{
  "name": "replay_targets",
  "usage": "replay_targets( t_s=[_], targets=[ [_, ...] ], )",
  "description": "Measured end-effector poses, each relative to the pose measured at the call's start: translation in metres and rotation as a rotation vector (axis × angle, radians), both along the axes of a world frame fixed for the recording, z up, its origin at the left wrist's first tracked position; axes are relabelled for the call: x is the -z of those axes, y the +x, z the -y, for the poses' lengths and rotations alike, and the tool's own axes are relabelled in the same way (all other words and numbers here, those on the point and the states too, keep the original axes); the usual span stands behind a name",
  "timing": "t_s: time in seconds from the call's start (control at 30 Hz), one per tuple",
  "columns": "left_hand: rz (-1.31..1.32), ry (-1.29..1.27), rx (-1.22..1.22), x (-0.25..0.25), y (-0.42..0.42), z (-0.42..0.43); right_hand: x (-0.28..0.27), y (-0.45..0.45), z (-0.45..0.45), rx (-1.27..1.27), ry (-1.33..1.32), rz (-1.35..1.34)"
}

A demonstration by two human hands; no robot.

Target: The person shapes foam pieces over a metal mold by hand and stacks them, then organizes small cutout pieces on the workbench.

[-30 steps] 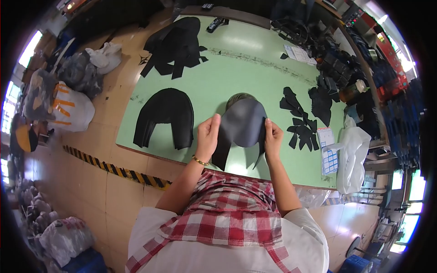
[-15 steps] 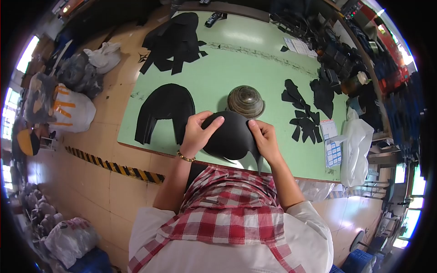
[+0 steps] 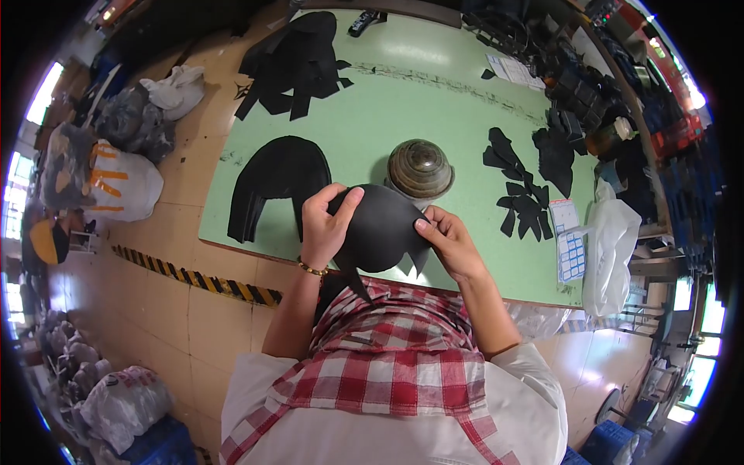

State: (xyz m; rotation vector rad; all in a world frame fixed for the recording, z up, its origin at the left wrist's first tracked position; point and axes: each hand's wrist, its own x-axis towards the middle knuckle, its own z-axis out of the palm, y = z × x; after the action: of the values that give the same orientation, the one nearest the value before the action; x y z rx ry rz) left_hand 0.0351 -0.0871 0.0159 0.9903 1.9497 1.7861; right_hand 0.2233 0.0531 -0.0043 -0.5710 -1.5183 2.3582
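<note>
A curved black leather-like piece (image 3: 380,232) is held up in front of my body, over the near table edge. My left hand (image 3: 329,225) grips its left side, thumb on top and fingers underneath. At the right edge, my right hand (image 3: 448,240) pinches the piece between thumb and fingers. Two pointed tails hang from its lower side. Just beyond it stands a round, ridged, domed metal object (image 3: 421,168). Left of my hands lies a stack of black U-shaped pieces (image 3: 283,170) on the green table (image 3: 364,116).
More black pieces (image 3: 291,66) lie at the far left. Small black cutoffs (image 3: 519,190) and a calendar card (image 3: 571,256) are on the right, beside a clear plastic bag (image 3: 608,260). Bags (image 3: 128,182) stand on the floor left, near black-yellow floor tape (image 3: 194,277).
The black piece has turned and tilted between my hands, so a second tail now hangs at its left. My left hand has shifted slightly left, and my right hand slightly lower.
</note>
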Motion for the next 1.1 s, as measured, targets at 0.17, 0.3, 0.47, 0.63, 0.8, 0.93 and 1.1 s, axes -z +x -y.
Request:
replay_targets(
  t_s=[0.17, 0.3, 0.47, 0.63, 0.8, 0.93, 1.1],
  targets=[
    [-0.078, 0.018, -0.038, 0.005, 0.0, 0.0, -0.001, -0.001, 0.012, 0.045, -0.195, -0.073],
    [-0.071, 0.026, -0.043, 0.007, -0.001, 0.0, 0.004, -0.002, 0.015, 0.08, -0.296, -0.09],
    [-0.075, 0.027, -0.046, 0.014, -0.002, 0.0, 0.002, -0.001, 0.018, 0.076, -0.323, -0.086],
    [-0.044, 0.029, -0.045, 0.013, -0.002, 0.002, -0.002, -0.002, 0.021, 0.077, -0.272, -0.061],
    [-0.093, -0.013, -0.119, 0.005, -0.008, 0.013, -0.009, -0.013, 0.025, 0.069, -0.19, -0.036],
    [-0.168, 0.047, -0.266, -0.017, -0.03, 0.036, -0.059, -0.049, 0.013, -0.18, 0.423, 0.04],
    [-0.128, 0.305, -0.442, -0.036, -0.084, 0.083, -0.124, -0.154, 0.005, -0.244, 0.615, -0.104]
  ],
)
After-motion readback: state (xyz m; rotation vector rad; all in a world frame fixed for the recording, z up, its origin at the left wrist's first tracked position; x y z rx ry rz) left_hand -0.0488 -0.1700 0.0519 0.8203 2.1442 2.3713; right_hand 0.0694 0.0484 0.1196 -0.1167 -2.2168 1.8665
